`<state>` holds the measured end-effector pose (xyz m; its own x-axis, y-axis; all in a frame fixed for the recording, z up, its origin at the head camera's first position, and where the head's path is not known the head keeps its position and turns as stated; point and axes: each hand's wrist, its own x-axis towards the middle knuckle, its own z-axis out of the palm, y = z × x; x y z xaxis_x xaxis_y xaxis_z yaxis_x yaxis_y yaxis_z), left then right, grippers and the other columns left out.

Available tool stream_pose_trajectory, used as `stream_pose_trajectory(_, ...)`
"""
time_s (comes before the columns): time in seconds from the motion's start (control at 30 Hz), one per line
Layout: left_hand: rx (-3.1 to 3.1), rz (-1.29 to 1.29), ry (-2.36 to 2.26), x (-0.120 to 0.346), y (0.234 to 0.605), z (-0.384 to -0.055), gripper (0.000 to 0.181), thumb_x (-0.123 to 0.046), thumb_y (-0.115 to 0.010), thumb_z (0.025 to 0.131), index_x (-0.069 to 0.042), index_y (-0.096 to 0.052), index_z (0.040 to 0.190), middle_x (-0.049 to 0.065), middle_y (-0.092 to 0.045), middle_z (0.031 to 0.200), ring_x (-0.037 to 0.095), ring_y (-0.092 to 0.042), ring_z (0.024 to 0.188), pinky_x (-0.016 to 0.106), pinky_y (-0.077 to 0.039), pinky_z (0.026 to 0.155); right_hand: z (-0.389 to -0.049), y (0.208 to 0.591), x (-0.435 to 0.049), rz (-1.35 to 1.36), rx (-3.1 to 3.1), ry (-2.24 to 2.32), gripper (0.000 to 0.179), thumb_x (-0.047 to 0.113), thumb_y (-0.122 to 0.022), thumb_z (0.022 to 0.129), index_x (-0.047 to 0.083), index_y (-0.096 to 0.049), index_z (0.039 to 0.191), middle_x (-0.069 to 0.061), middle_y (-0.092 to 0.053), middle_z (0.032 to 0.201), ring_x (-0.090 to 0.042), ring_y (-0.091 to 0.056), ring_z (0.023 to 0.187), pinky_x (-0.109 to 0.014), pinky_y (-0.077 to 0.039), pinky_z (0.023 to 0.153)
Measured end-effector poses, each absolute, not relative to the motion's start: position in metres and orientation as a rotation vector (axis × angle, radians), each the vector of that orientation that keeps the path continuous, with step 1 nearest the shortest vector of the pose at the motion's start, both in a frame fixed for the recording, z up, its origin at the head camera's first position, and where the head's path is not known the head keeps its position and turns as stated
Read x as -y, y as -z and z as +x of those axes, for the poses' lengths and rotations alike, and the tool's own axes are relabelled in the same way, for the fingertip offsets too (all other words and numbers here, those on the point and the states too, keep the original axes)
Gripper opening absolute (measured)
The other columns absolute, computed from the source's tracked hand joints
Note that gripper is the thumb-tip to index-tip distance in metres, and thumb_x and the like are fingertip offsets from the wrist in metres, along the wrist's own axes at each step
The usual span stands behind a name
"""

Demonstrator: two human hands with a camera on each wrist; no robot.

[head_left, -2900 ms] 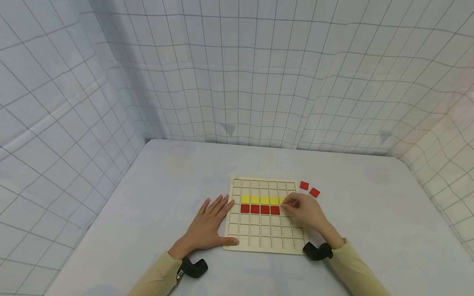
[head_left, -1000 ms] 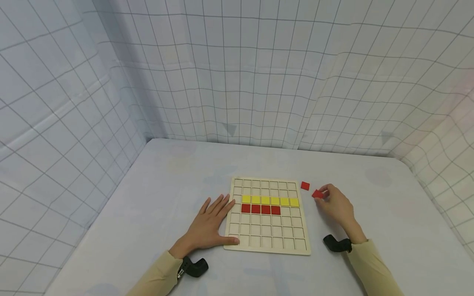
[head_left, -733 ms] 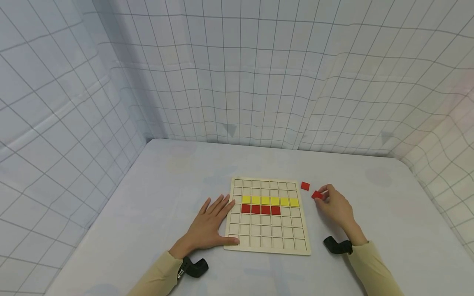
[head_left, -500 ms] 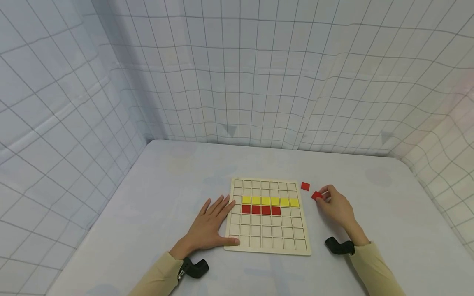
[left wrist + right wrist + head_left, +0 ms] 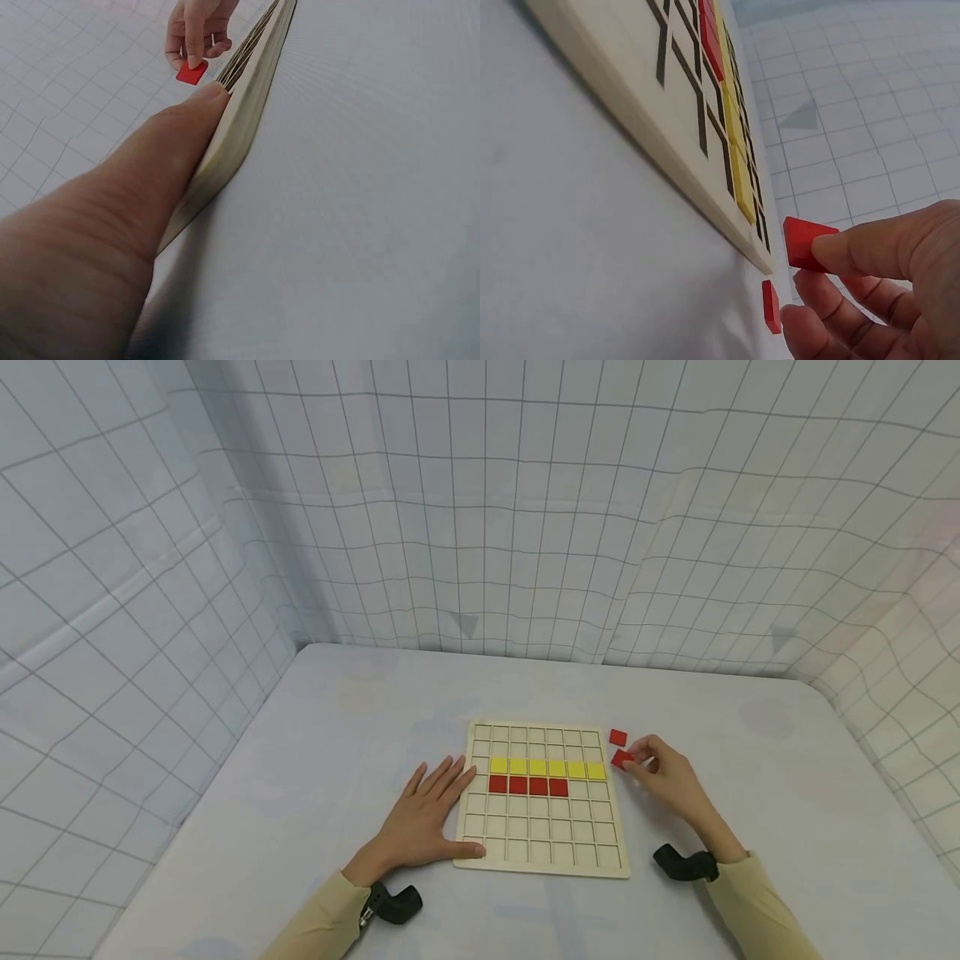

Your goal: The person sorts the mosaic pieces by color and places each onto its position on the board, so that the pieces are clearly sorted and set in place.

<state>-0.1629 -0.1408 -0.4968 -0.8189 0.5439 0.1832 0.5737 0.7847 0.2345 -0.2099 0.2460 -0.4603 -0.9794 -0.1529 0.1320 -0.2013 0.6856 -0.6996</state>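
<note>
My right hand (image 5: pixel 666 774) pinches a red square tile (image 5: pixel 622 761) between thumb and fingers, just off the right edge of a pale wooden grid board (image 5: pixel 540 856). In the right wrist view the held tile (image 5: pixel 802 244) is raised above the table. My left hand (image 5: pixel 420 822) lies flat with fingers spread at the board's left side, its thumb over the lower left corner. The left wrist view shows that thumb (image 5: pixel 172 135) on the board's rim. A row of yellow tiles (image 5: pixel 537 767) fills part of the board, with a shorter row of red tiles (image 5: pixel 528 786) directly below it.
One loose red tile (image 5: pixel 618 737) lies on the white table (image 5: pixel 360 718) beside the board's upper right corner. White curtains (image 5: pixel 525 527) with a dark grid pattern enclose the table at the back and sides. Black wrist cameras (image 5: pixel 684 863) sit on both wrists.
My right hand left the yellow row, which now shows one more visible tile at its right end. It took a red tile from the table and moved it left toward the board. The left hand stayed.
</note>
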Motion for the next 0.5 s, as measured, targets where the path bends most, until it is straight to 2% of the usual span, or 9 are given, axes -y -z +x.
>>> stream_pose_trajectory(0.5, 2.890, -0.895, 0.413, 0.141, 0.497, -0.164, 0.109, -0.084, -0.045, 0.073, -0.015, -0.019, 0.153, 0.004, -0.013, 0.158, 0.021, -0.008, 0.143, 0.047, -0.001, 0.112, -0.205, 0.458, -0.218, 0.570, 2.857, -1.291, 0.011, 0.007, -0.072, 0.084, 0.010, -0.064, 0.091, 0.003, -0.060, 0.080, -0.016, -0.055, 0.065, -0.026, -0.046, 0.055)
